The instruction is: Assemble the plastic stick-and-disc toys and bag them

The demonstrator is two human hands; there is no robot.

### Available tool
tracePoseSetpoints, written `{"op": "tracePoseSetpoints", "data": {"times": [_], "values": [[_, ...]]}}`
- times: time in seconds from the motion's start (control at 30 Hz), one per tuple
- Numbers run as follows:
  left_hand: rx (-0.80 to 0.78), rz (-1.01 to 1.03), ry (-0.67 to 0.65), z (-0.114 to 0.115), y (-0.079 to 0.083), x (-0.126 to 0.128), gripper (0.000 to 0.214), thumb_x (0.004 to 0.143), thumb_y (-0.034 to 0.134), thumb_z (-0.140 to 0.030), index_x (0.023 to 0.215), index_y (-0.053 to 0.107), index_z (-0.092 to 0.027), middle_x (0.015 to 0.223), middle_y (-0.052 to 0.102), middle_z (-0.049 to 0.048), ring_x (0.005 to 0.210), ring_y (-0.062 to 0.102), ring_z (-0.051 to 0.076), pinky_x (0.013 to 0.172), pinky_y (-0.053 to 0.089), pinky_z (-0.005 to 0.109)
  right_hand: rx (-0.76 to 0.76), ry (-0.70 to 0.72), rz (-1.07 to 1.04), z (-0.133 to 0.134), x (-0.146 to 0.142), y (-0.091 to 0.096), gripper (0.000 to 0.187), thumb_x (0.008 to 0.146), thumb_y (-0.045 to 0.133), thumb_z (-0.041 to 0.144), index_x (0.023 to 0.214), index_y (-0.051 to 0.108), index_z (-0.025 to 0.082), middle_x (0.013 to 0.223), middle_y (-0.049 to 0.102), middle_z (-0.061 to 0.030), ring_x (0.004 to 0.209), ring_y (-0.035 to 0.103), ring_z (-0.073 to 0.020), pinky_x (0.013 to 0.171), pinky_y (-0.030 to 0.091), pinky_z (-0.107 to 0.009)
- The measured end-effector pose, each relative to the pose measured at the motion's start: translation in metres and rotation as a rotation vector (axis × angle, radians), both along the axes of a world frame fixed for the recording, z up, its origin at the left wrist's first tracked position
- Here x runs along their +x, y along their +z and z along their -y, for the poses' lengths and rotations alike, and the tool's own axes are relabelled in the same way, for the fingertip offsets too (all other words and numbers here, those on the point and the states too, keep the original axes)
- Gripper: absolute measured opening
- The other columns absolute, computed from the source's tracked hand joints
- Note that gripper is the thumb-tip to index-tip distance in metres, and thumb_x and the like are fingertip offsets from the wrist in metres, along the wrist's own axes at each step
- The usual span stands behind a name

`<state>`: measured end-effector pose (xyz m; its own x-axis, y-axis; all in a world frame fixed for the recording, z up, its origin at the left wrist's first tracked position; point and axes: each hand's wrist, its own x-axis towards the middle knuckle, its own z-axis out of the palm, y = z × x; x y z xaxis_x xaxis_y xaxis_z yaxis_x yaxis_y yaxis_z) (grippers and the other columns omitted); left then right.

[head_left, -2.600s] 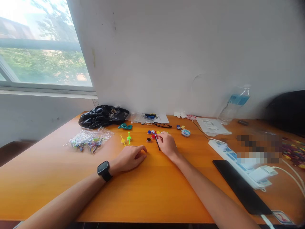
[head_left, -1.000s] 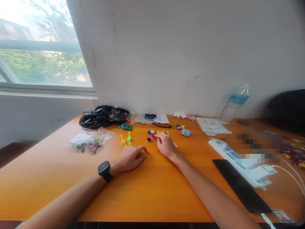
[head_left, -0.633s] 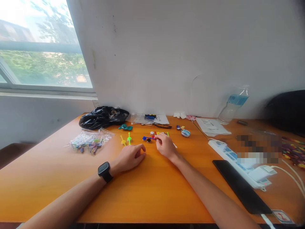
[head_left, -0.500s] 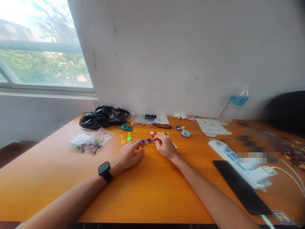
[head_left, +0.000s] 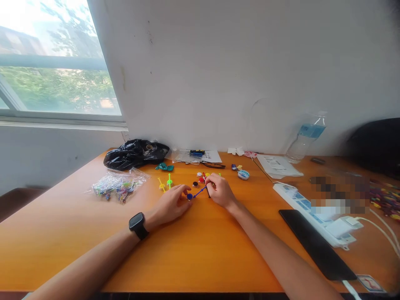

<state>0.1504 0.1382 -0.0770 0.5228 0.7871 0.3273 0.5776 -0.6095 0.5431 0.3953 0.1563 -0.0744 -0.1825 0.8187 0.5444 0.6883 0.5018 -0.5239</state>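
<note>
1. Blue arrow (head_left: 199, 192), between your hands, pinched in your right hand (head_left: 220, 191): loosening could drop it.
2. Blue disc (head_left: 189, 196), its 8 o'clock: cannot tell if your left hand (head_left: 170, 204) grips; nudging could roll it.
3. Black disc (head_left: 195, 184), 11 o'clock: stray knuckles could knock it.

Blue plastic arrow (head_left: 199, 192), glossy wooden tabletop (head_left: 187, 254)

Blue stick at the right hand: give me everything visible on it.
The blue stick is thin and straight, plastic-looking, with an arrow-like tip. The right hand pinches its other end, which the fingers hide. It slants above or against the table, I can't tell which, tip toward the left hand. The tip is close to a blue disc; contact is unclear.
</note>
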Motion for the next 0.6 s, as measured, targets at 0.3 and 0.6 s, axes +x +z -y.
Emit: {"op": "tracePoseSetpoints", "data": {"times": [0.3, 0.6], "values": [[-0.033, 0.013, -0.190, 0.005, 0.003, -0.001, 0.039, 0.092, 0.065, -0.031, 0.130, 0.063, -0.025, 0.118, 0.072, 0.0079, 0.104, 0.069, 0.023, 0.091, 0.055, 0.034, -0.068, 0.029, -0.081, -0.002, 0.008, -0.004, 0.019, 0.090, 0.051, 0.018, 0.083, 0.069, 0.019, 0.085, 0.068, -0.0054, 0.070, 0.057, -0.0175, 0.067, 0.045, -0.029], [-0.056, 0.053, -0.188, 0.004, 0.001, 0.002, 0.037, 0.093, 0.060, -0.026, 0.130, 0.061, -0.026, 0.117, 0.074, 0.0064, 0.100, 0.069, 0.021, 0.092, 0.056, 0.034, -0.343, 0.094, -0.467, -0.011, 0.011, -0.006, 0.017, 0.082, 0.063, 0.030, 0.089, 0.074, 0.018, 0.091, 0.077, -0.0077, 0.076, 0.069, -0.0196, 0.071, 0.054, -0.031]]}}
